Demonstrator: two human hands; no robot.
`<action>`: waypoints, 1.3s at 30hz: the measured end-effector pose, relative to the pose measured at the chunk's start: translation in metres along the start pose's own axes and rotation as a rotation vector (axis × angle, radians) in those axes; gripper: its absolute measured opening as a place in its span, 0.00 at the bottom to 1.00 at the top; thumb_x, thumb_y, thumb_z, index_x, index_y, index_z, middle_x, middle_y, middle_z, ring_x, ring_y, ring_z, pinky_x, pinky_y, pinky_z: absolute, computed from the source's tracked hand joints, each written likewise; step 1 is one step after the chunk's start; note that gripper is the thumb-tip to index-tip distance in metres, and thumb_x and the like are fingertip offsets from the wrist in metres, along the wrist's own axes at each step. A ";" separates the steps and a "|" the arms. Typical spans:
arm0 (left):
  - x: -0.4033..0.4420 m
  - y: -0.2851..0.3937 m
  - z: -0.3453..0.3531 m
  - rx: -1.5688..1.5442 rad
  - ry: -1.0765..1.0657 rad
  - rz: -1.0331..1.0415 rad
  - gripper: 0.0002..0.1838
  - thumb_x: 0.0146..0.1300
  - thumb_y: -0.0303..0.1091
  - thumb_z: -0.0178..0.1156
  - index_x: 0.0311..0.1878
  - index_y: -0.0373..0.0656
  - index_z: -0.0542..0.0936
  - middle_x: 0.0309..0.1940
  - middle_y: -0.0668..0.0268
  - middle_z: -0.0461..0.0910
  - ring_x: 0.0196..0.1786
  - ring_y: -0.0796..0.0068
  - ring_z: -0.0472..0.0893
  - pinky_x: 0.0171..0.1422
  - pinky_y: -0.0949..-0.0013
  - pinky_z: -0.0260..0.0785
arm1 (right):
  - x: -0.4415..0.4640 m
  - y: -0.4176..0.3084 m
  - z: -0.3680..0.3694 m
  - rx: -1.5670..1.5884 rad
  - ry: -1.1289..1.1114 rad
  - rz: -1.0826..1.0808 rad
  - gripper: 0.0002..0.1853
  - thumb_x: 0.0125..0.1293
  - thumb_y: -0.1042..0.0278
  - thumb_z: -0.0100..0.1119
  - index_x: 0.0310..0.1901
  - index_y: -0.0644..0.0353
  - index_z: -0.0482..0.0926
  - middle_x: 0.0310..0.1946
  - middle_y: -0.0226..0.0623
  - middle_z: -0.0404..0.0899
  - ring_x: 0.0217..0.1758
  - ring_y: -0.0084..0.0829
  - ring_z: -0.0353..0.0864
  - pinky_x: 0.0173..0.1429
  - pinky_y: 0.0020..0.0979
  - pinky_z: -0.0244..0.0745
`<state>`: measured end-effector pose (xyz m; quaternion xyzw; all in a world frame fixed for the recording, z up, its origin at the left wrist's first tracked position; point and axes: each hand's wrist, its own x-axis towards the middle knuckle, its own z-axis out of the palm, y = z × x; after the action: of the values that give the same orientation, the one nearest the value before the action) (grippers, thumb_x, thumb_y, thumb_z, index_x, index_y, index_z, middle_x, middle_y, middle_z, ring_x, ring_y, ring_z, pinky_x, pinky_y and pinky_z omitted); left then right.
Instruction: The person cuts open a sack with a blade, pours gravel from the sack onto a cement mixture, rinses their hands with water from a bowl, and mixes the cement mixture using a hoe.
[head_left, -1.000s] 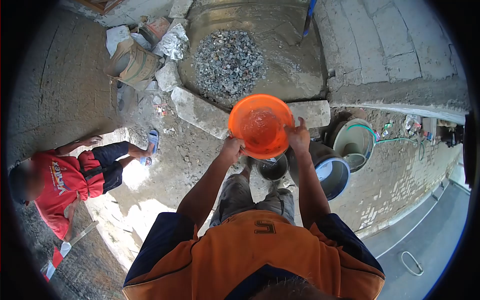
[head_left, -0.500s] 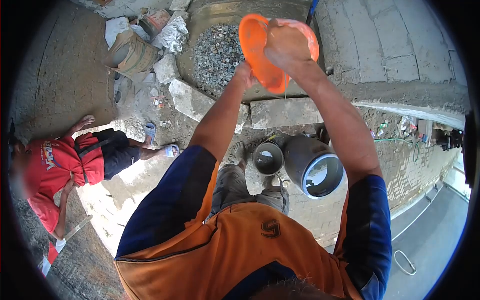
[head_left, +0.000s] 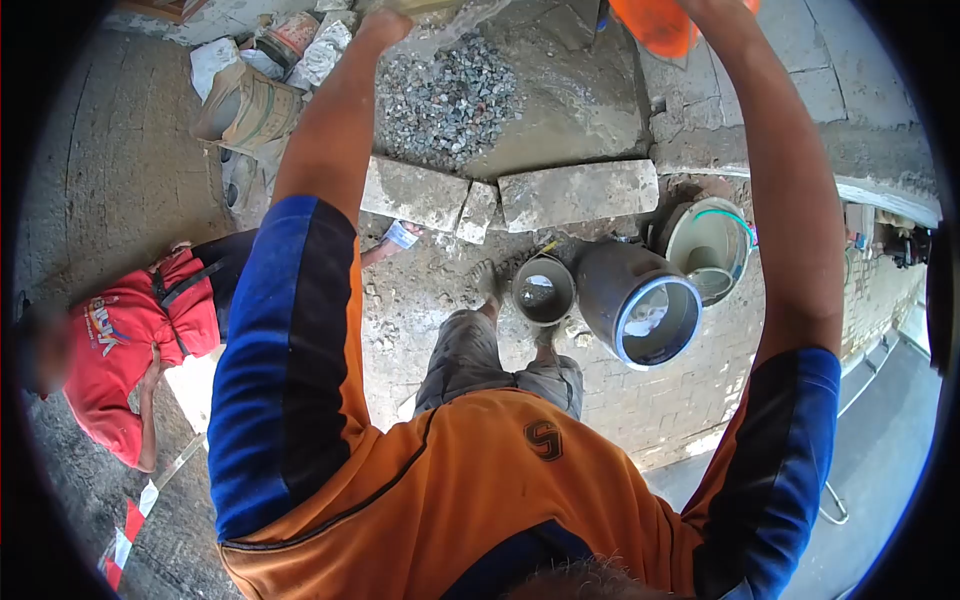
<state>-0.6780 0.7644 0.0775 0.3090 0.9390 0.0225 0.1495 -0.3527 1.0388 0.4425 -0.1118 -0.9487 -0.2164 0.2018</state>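
At the top edge my right hand [head_left: 708, 6] grips an orange plastic container [head_left: 655, 25], partly cut off by the frame; my fingers on it are mostly out of sight. My left hand [head_left: 387, 24] is stretched out at the upper left, apart from the container, its fingers hidden or blurred. Between the hands a blurred, translucent streak that looks like water [head_left: 470, 14] crosses above a heap of gravel [head_left: 450, 105]. The gravel lies on wet grey ground behind a row of concrete blocks [head_left: 578, 194].
By my feet stand a small bucket [head_left: 543, 316] of liquid, a dark drum [head_left: 618, 285] with a blue rim, and a pale tub [head_left: 690, 243]. A torn sack [head_left: 255, 105] lies at upper left. A person in a red shirt [head_left: 150, 320] is at the left.
My right hand has swung the orange container up and to the right. My left hand has come off it and moved left. The watery streak has appeared, and the view has shifted.
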 end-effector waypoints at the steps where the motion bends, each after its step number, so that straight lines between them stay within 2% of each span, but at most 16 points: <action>1: -0.048 0.000 0.020 0.130 0.206 0.100 0.21 0.71 0.48 0.47 0.42 0.42 0.83 0.44 0.52 0.83 0.49 0.50 0.81 0.51 0.50 0.76 | -0.026 0.020 0.025 0.076 0.021 0.129 0.11 0.58 0.68 0.55 0.39 0.62 0.83 0.32 0.53 0.84 0.37 0.51 0.85 0.41 0.46 0.78; 4: -0.194 -0.019 0.114 -0.029 0.109 0.147 0.24 0.71 0.52 0.46 0.41 0.42 0.83 0.43 0.50 0.83 0.47 0.47 0.82 0.54 0.49 0.73 | -0.147 0.088 0.065 0.204 -0.222 0.316 0.23 0.54 0.63 0.47 0.53 0.54 0.77 0.37 0.57 0.83 0.42 0.62 0.81 0.49 0.56 0.75; 5: -0.248 -0.019 0.146 -0.150 -0.114 -0.028 0.24 0.70 0.54 0.47 0.43 0.44 0.83 0.44 0.50 0.83 0.48 0.48 0.82 0.55 0.48 0.72 | -0.198 0.116 0.085 0.136 -0.341 0.399 0.23 0.53 0.62 0.48 0.52 0.56 0.78 0.36 0.58 0.82 0.42 0.60 0.82 0.49 0.54 0.76; 6: -0.298 -0.073 0.254 -0.074 -0.059 0.242 0.25 0.69 0.56 0.47 0.46 0.45 0.83 0.46 0.51 0.83 0.49 0.48 0.82 0.54 0.47 0.72 | -0.256 0.147 0.103 0.089 -0.434 0.416 0.24 0.53 0.61 0.50 0.52 0.57 0.79 0.36 0.58 0.83 0.43 0.60 0.82 0.50 0.53 0.76; 8: -0.443 -0.104 0.381 -0.128 -0.667 -0.138 0.20 0.68 0.51 0.54 0.44 0.44 0.84 0.40 0.47 0.84 0.44 0.52 0.84 0.49 0.52 0.74 | -0.349 0.152 0.063 0.334 -0.401 0.810 0.25 0.49 0.59 0.54 0.48 0.63 0.81 0.36 0.59 0.82 0.46 0.53 0.84 0.49 0.45 0.75; 11: -0.668 -0.030 0.285 -0.329 -1.218 -0.848 0.22 0.63 0.50 0.64 0.46 0.37 0.82 0.37 0.47 0.83 0.40 0.52 0.83 0.36 0.47 0.76 | -0.492 0.190 0.050 0.350 -0.431 1.247 0.29 0.47 0.61 0.60 0.52 0.67 0.80 0.35 0.51 0.84 0.39 0.40 0.83 0.47 0.41 0.75; 12: -0.733 -0.036 0.293 -0.526 -1.260 -0.987 0.25 0.66 0.50 0.62 0.55 0.37 0.77 0.48 0.46 0.80 0.46 0.45 0.81 0.39 0.44 0.77 | -0.543 0.199 0.052 0.432 -0.339 1.385 0.28 0.46 0.62 0.62 0.51 0.68 0.81 0.34 0.47 0.85 0.38 0.37 0.82 0.47 0.39 0.75; 13: -0.781 -0.032 0.309 -0.479 -1.351 -1.273 0.29 0.67 0.50 0.60 0.63 0.39 0.71 0.61 0.48 0.73 0.54 0.41 0.78 0.51 0.38 0.74 | -0.589 0.212 0.055 0.456 -0.343 1.440 0.18 0.50 0.71 0.63 0.44 0.66 0.81 0.24 0.33 0.78 0.21 0.24 0.73 0.24 0.31 0.67; 14: -0.797 -0.035 0.294 -0.445 -1.384 -1.235 0.29 0.67 0.50 0.60 0.63 0.39 0.71 0.61 0.48 0.73 0.54 0.41 0.78 0.51 0.38 0.74 | -0.603 0.211 0.045 0.567 -0.356 1.536 0.11 0.50 0.72 0.62 0.37 0.63 0.79 0.19 0.28 0.71 0.15 0.19 0.63 0.18 0.28 0.57; 18: -0.815 0.006 0.227 -0.916 -1.047 -1.295 0.32 0.70 0.53 0.55 0.68 0.41 0.67 0.67 0.52 0.69 0.66 0.44 0.71 0.69 0.38 0.59 | -0.666 0.205 0.055 0.625 -0.461 1.535 0.10 0.50 0.69 0.64 0.34 0.63 0.78 0.19 0.29 0.72 0.15 0.22 0.65 0.19 0.30 0.59; 22: -0.755 0.049 0.202 -1.003 -0.557 -1.246 0.29 0.71 0.51 0.54 0.69 0.46 0.69 0.65 0.56 0.73 0.59 0.53 0.78 0.61 0.49 0.66 | -0.728 0.204 0.119 0.883 -0.710 1.700 0.17 0.56 0.58 0.71 0.38 0.62 0.78 0.23 0.34 0.74 0.18 0.25 0.69 0.19 0.29 0.62; 23: -0.740 0.062 0.195 -1.008 -0.490 -1.217 0.27 0.70 0.50 0.54 0.68 0.49 0.70 0.63 0.58 0.75 0.57 0.56 0.79 0.59 0.52 0.67 | -0.721 0.197 0.116 1.067 -0.730 1.789 0.24 0.59 0.52 0.68 0.47 0.66 0.79 0.25 0.35 0.77 0.26 0.29 0.77 0.32 0.35 0.73; 25: -0.729 0.075 0.192 -1.075 -0.458 -1.082 0.28 0.69 0.50 0.55 0.69 0.50 0.70 0.63 0.59 0.75 0.58 0.56 0.78 0.59 0.52 0.67 | -0.730 0.186 0.116 1.403 -0.640 1.836 0.22 0.62 0.54 0.65 0.50 0.64 0.78 0.29 0.35 0.77 0.30 0.30 0.79 0.35 0.33 0.74; 30: -0.743 0.137 0.195 -1.059 -0.444 -1.047 0.32 0.67 0.53 0.58 0.69 0.48 0.68 0.62 0.58 0.75 0.58 0.55 0.78 0.61 0.49 0.66 | -0.753 0.179 0.094 1.364 -0.838 1.694 0.18 0.63 0.59 0.63 0.51 0.59 0.78 0.32 0.32 0.80 0.31 0.27 0.80 0.33 0.29 0.71; 34: -0.769 0.162 0.242 -0.899 -0.484 -1.061 0.11 0.67 0.41 0.61 0.45 0.45 0.82 0.33 0.64 0.85 0.31 0.69 0.84 0.31 0.67 0.68 | -0.775 0.174 0.080 1.330 -1.049 1.599 0.18 0.64 0.55 0.59 0.51 0.57 0.79 0.38 0.35 0.82 0.39 0.33 0.82 0.47 0.38 0.73; 39: -0.780 0.175 0.244 -0.930 -0.507 -1.155 0.10 0.64 0.32 0.60 0.46 0.41 0.82 0.33 0.62 0.86 0.31 0.68 0.84 0.27 0.67 0.69 | -0.747 0.163 0.079 1.304 -1.089 1.666 0.19 0.66 0.57 0.57 0.54 0.58 0.77 0.40 0.38 0.82 0.40 0.33 0.82 0.46 0.35 0.73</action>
<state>0.0905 0.4360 0.0760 -0.3269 0.7823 0.2609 0.4616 0.3371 1.1258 0.1144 -0.6473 -0.4760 0.5808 -0.1305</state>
